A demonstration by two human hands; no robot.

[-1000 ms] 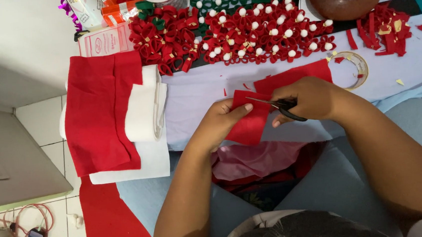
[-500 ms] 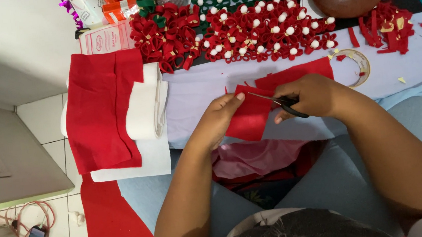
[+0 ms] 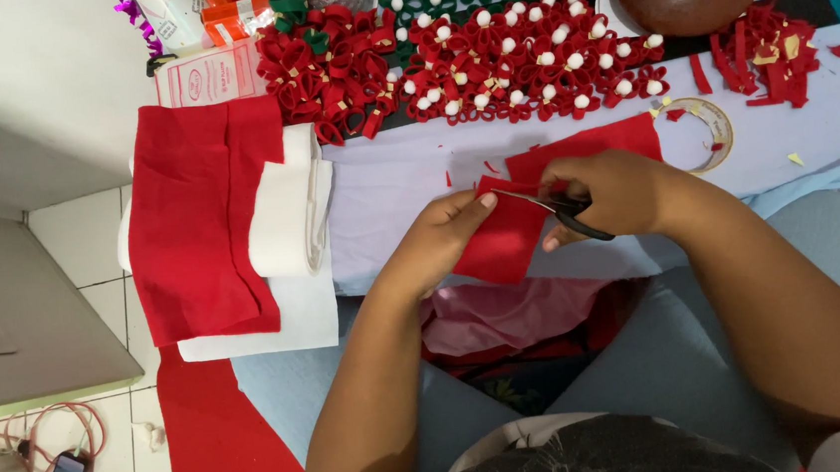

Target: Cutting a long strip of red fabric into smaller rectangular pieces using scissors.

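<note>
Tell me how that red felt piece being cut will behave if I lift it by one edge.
The red felt piece probably droops: its lower edge hangs unsupported past the table edge. It looks thin and light, pinched easily by the left hand. Likely not slippery, given the matte surface.

Red felt piece, black-handled scissors

left hand: fingers pinched, forearm angled up-right | right hand: fingers curled closed, knuckles up

The red felt piece looks matt and fuzzy, like the folded red cloth at nine o'clock. The scissors have shiny metal blades and black plastic handles. The bowl at one o'clock is glossy brown.
</note>
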